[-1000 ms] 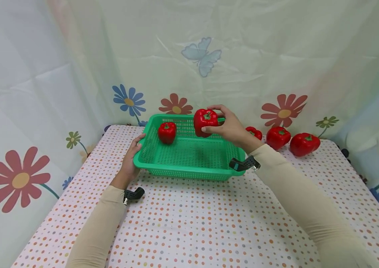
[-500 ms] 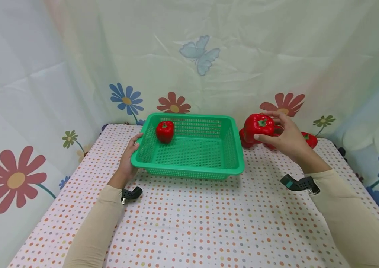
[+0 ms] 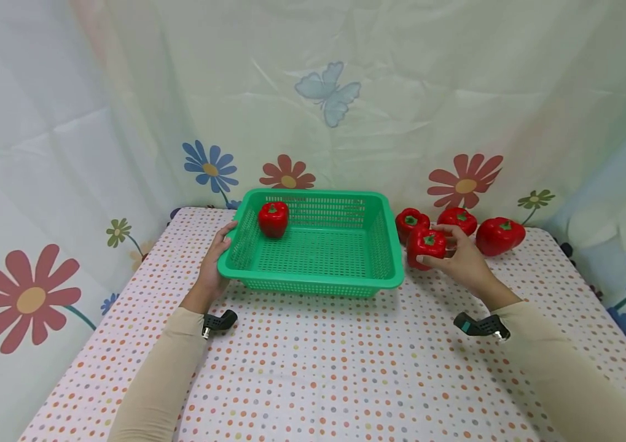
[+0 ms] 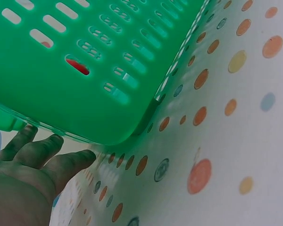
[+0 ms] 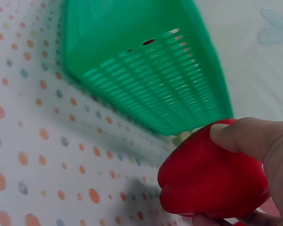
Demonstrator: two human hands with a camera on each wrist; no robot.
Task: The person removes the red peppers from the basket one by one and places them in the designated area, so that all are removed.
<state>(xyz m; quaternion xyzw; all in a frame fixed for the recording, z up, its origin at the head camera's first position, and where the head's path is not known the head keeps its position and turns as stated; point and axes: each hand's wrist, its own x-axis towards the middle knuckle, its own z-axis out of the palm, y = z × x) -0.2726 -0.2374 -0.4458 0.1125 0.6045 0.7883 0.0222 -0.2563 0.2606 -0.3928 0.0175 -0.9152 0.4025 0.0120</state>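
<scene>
In the head view my right hand [image 3: 464, 261] grips a red bell pepper [image 3: 426, 247] just right of the green basket [image 3: 313, 283]. The right wrist view shows the thumb on one side of this pepper [image 5: 212, 174] and fingertips under the other, with its shadow on the cloth. My left hand [image 3: 213, 264] rests against the basket's left rim. Its fingers [image 4: 68, 165] look nearly straight beneath the rim in the left wrist view; the thumb is out of sight there. Inside the basket, a single red bell pepper [image 3: 273, 220] stands upright at the back left.
Behind the gripped pepper are more red bell peppers: one by the basket [image 3: 409, 221], another pepper [image 3: 458, 219] at the back, and a pepper lying on its side [image 3: 499, 237] farther right. A dotted cloth [image 3: 313, 368] covers the table; a floral curtain [image 3: 390, 104] hangs behind.
From above the basket, my right hand has carried the pepper right, then lowered it in front of the other peppers. My left hand has stayed at the basket's rim.
</scene>
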